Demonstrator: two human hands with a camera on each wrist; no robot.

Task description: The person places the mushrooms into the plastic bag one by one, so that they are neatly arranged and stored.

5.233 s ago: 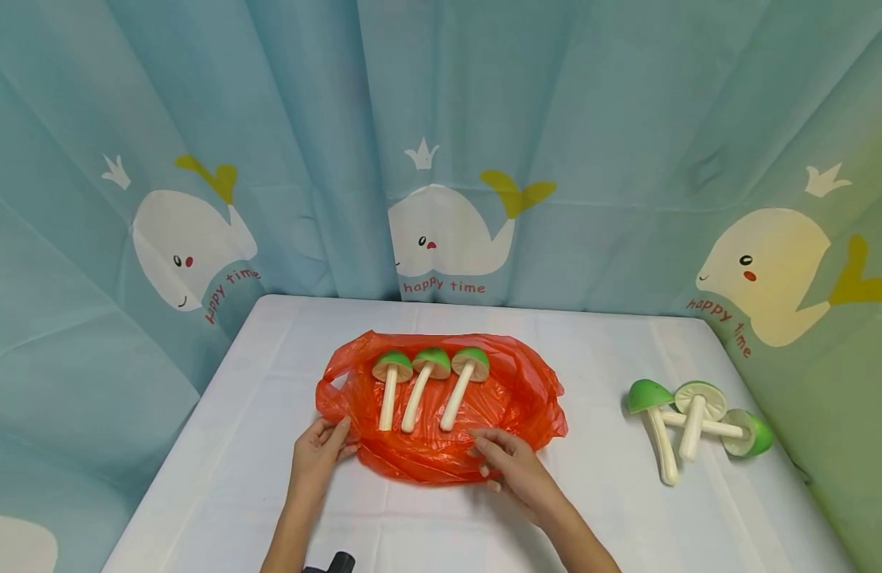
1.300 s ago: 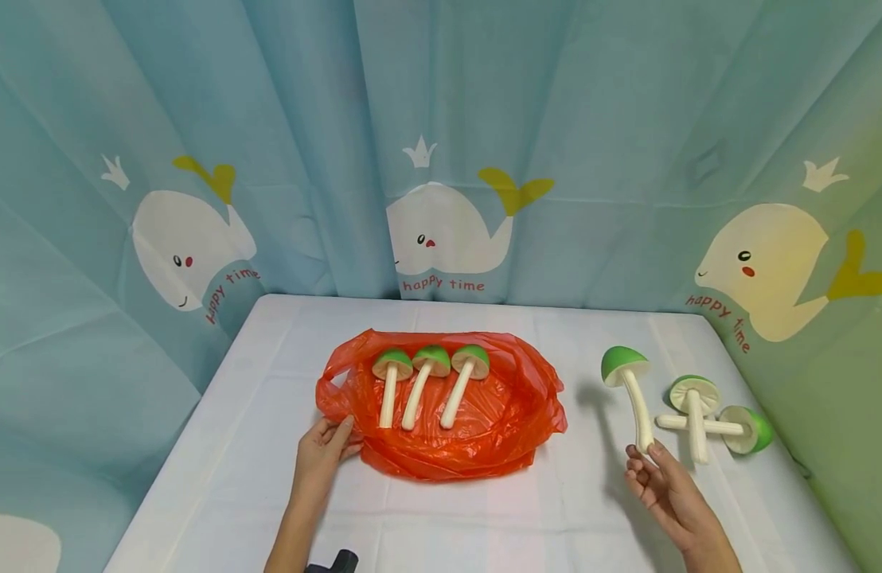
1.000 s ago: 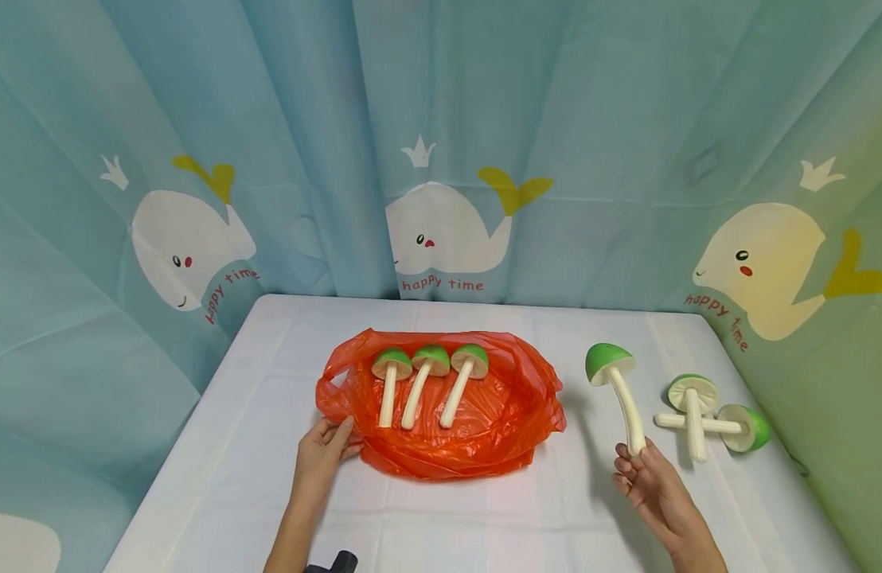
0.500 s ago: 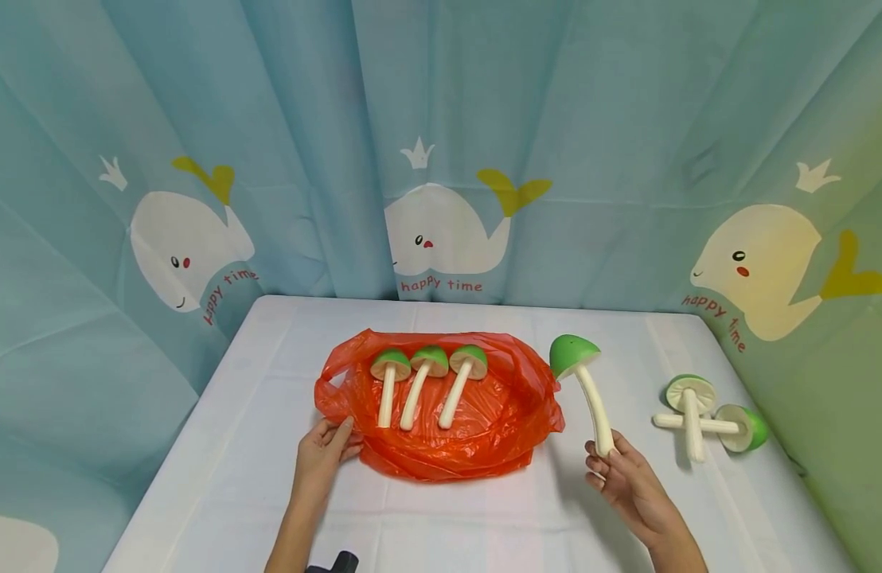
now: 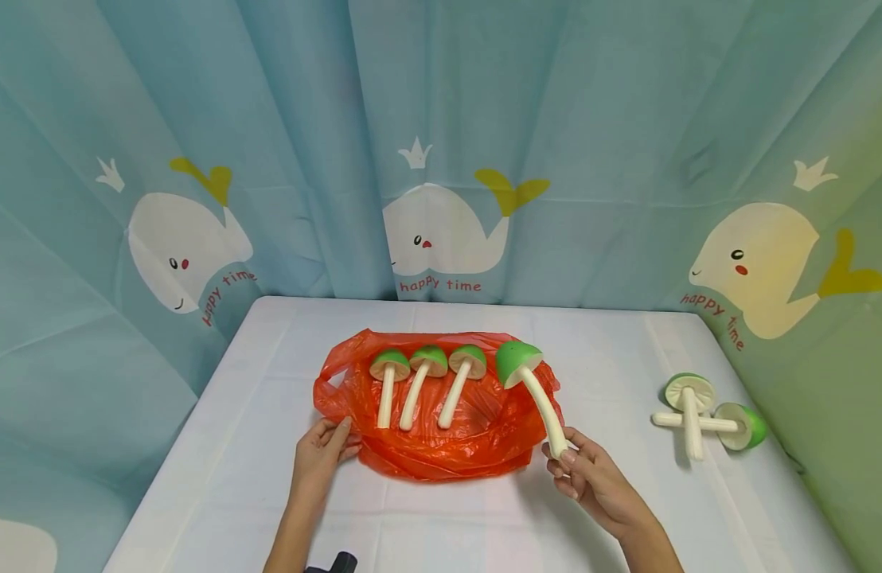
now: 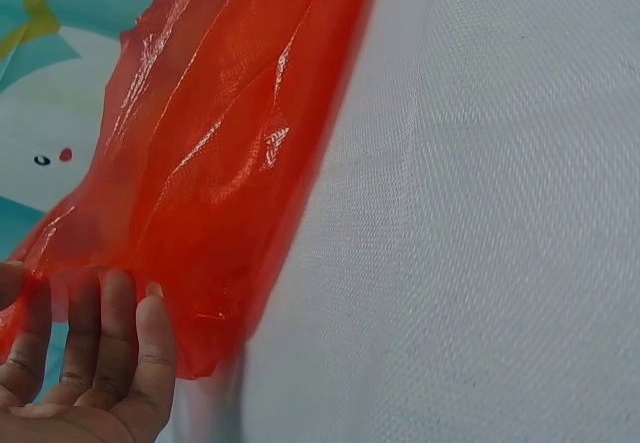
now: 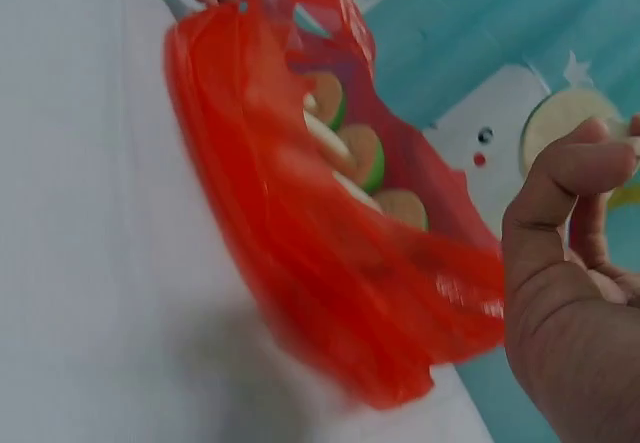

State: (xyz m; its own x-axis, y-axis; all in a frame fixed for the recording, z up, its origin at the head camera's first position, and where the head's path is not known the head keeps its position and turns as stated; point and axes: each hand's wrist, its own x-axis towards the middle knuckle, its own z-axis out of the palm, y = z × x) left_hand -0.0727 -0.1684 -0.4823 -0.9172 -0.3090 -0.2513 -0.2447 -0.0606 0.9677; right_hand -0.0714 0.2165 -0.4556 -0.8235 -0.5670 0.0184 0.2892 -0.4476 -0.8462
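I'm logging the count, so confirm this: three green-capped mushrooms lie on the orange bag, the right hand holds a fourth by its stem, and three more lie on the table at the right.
Not quite. Only two mushrooms lie crossed on the table at the right, as the head view shows. The rest stands: three mushrooms on the orange bag, the right hand holding a fourth mushroom by its stem.

Both forearms bare, no sleeves; left grip w/ short nails.
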